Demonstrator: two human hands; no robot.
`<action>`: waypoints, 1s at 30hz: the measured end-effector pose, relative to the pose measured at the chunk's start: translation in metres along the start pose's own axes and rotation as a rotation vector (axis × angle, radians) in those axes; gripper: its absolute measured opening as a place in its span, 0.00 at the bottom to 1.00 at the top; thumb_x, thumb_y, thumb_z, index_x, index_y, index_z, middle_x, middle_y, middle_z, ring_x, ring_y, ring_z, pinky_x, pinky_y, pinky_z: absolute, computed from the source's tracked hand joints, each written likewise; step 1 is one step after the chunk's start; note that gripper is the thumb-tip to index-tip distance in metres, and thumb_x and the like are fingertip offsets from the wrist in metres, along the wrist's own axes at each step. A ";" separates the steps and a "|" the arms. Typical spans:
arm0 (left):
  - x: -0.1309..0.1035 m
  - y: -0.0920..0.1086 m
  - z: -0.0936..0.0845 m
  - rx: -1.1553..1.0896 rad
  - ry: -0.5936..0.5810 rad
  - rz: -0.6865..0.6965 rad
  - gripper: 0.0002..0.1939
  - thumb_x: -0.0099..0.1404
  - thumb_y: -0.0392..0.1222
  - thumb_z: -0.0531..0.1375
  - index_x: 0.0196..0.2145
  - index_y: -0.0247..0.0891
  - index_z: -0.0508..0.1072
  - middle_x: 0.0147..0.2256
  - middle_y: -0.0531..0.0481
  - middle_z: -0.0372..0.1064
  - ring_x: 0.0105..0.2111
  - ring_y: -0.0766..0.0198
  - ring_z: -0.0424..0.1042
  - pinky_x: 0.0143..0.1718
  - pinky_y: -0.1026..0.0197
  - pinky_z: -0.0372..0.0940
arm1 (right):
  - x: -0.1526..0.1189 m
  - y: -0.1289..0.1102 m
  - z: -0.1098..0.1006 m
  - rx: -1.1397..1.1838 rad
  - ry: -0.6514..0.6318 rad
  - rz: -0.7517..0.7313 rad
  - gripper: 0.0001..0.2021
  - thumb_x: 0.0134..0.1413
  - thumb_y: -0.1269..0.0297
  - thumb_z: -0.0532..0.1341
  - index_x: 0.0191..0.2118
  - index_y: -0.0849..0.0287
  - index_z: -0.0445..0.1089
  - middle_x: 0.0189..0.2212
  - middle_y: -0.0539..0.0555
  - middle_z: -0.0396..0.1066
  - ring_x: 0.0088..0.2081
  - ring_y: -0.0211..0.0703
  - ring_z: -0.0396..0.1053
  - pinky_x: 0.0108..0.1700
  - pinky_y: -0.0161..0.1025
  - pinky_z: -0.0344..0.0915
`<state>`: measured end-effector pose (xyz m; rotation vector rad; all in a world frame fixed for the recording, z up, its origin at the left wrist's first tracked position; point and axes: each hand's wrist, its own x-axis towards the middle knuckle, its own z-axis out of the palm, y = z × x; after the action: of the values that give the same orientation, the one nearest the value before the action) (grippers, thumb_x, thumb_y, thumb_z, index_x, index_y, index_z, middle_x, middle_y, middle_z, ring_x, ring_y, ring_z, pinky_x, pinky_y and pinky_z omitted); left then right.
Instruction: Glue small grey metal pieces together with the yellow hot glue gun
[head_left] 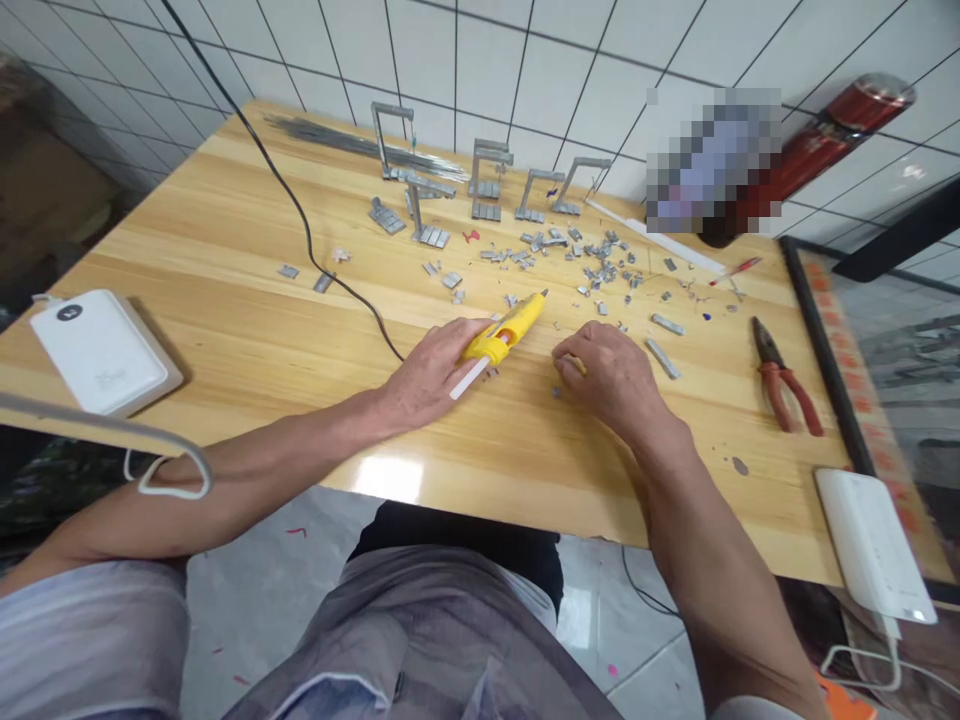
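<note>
My left hand (429, 375) is wrapped round a yellow glue gun (517, 325), whose nozzle points up and to the right and whose white glue stick sticks out at the back. Right of the gun, my right hand (604, 365) rests low over the table with its fingers curled; what they hold, if anything, is too hidden to name. A tiny grey piece (556, 392) lies beside it. Beyond both hands are many small grey pieces (600, 270) in a loose scatter. Several grey upright frames (427, 215) stand behind them on flat bases.
Thin metal rods (337, 137) lie at the back near the tiled wall. Pliers (780, 375) and a white power bank (874, 545) are on the right, a red flask (817, 150) behind. Another white power bank (105, 350) sits left. A black cable (300, 215) crosses the table (247, 290).
</note>
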<state>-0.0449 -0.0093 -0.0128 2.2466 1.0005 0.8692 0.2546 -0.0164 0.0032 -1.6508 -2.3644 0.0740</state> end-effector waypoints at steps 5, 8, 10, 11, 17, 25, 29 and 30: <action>0.000 -0.001 -0.001 0.018 0.019 0.012 0.31 0.86 0.65 0.50 0.68 0.38 0.71 0.60 0.37 0.80 0.57 0.49 0.79 0.60 0.46 0.74 | 0.008 0.002 -0.004 0.367 0.134 0.141 0.07 0.61 0.66 0.65 0.35 0.54 0.82 0.32 0.55 0.79 0.35 0.47 0.74 0.42 0.45 0.68; 0.001 -0.001 -0.003 0.002 0.033 0.041 0.32 0.87 0.65 0.48 0.67 0.37 0.71 0.59 0.36 0.80 0.57 0.50 0.79 0.59 0.47 0.74 | 0.012 0.002 -0.009 0.708 0.215 0.323 0.06 0.54 0.59 0.68 0.34 0.54 0.81 0.28 0.51 0.77 0.30 0.42 0.69 0.36 0.42 0.66; 0.001 -0.001 -0.004 -0.007 0.037 0.059 0.32 0.87 0.65 0.47 0.67 0.37 0.71 0.58 0.36 0.80 0.56 0.49 0.80 0.59 0.46 0.74 | 0.015 0.001 -0.012 0.893 0.232 0.420 0.07 0.49 0.57 0.70 0.32 0.54 0.80 0.25 0.49 0.74 0.27 0.40 0.66 0.33 0.40 0.63; 0.001 -0.001 -0.004 -0.009 0.037 0.063 0.31 0.87 0.65 0.48 0.67 0.37 0.71 0.58 0.36 0.80 0.56 0.49 0.80 0.59 0.45 0.74 | 0.016 0.000 -0.013 0.967 0.235 0.446 0.08 0.46 0.57 0.71 0.32 0.54 0.79 0.24 0.48 0.73 0.26 0.39 0.64 0.32 0.39 0.62; 0.001 -0.002 -0.001 -0.015 0.047 0.061 0.31 0.86 0.65 0.50 0.66 0.38 0.72 0.57 0.37 0.81 0.55 0.48 0.80 0.58 0.44 0.75 | 0.018 -0.004 -0.013 1.179 0.222 0.490 0.10 0.41 0.56 0.73 0.30 0.54 0.80 0.22 0.47 0.71 0.24 0.37 0.62 0.30 0.38 0.61; 0.004 -0.001 -0.001 -0.035 0.044 0.062 0.29 0.85 0.63 0.52 0.65 0.37 0.74 0.56 0.36 0.82 0.55 0.48 0.81 0.58 0.45 0.76 | 0.009 0.004 0.004 0.495 0.089 0.234 0.07 0.58 0.62 0.67 0.36 0.53 0.85 0.34 0.55 0.83 0.37 0.50 0.77 0.44 0.48 0.72; 0.004 0.000 -0.001 -0.041 0.043 0.056 0.28 0.85 0.61 0.52 0.65 0.38 0.75 0.57 0.36 0.82 0.56 0.47 0.81 0.60 0.43 0.76 | 0.007 0.005 0.012 0.255 0.048 0.108 0.13 0.68 0.64 0.62 0.44 0.52 0.88 0.42 0.60 0.84 0.47 0.58 0.80 0.51 0.53 0.75; 0.003 0.000 0.000 -0.040 0.042 0.056 0.28 0.85 0.62 0.52 0.65 0.39 0.75 0.58 0.36 0.82 0.57 0.47 0.81 0.61 0.43 0.76 | 0.007 0.005 0.012 0.239 0.045 0.090 0.14 0.70 0.64 0.61 0.46 0.52 0.88 0.43 0.61 0.84 0.48 0.58 0.81 0.51 0.54 0.76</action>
<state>-0.0435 -0.0064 -0.0115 2.2404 0.9347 0.9554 0.2545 -0.0069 -0.0085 -1.6239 -2.1513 0.3197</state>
